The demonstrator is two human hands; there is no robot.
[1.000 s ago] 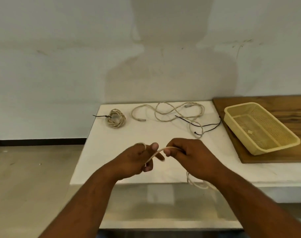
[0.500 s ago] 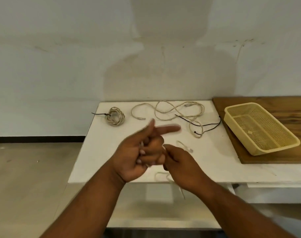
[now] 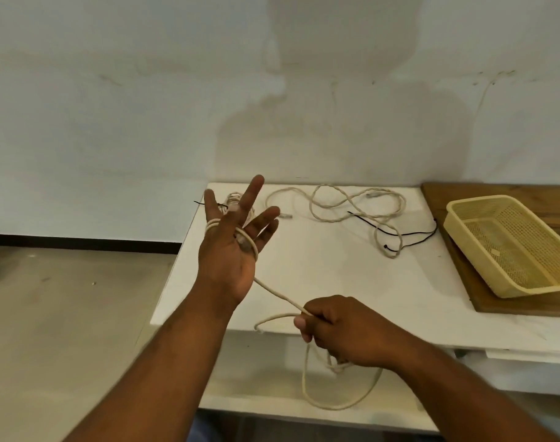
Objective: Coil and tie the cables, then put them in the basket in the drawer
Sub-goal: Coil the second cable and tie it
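1. White plaster wall (image 3: 112, 106) is filling the background, with a bare grey floor (image 3: 64, 314) lying below it on the left.
2. A white table (image 3: 336, 275) is standing against that wall.
3. A coiled cable (image 3: 233, 197) is lying at the table's far left corner, mostly hidden behind my fingers.
4. My left hand (image 3: 226, 253) is standing raised over the table's left edge. Its fingers are spread and straight, gripping nothing.
5. A cream cable (image 3: 278, 295) is looping round that hand below the fingers and running down to my other hand. The slack is hanging below the table's front edge.
6. My right hand (image 3: 342, 333) is hovering at the table's near edge, thumb and curled fingers pinching the cream cable.
7. A loose cable (image 3: 328, 219) is lying uncoiled across the back of the table, well apart from both hands.
8. A black cord (image 3: 412, 233) is lying across its right part.
9. A wooden board (image 3: 482, 304) is resting on the table's right end.
10. A yellow mesh basket (image 3: 478, 200) is sitting on that board, tilted, with no cable inside it.
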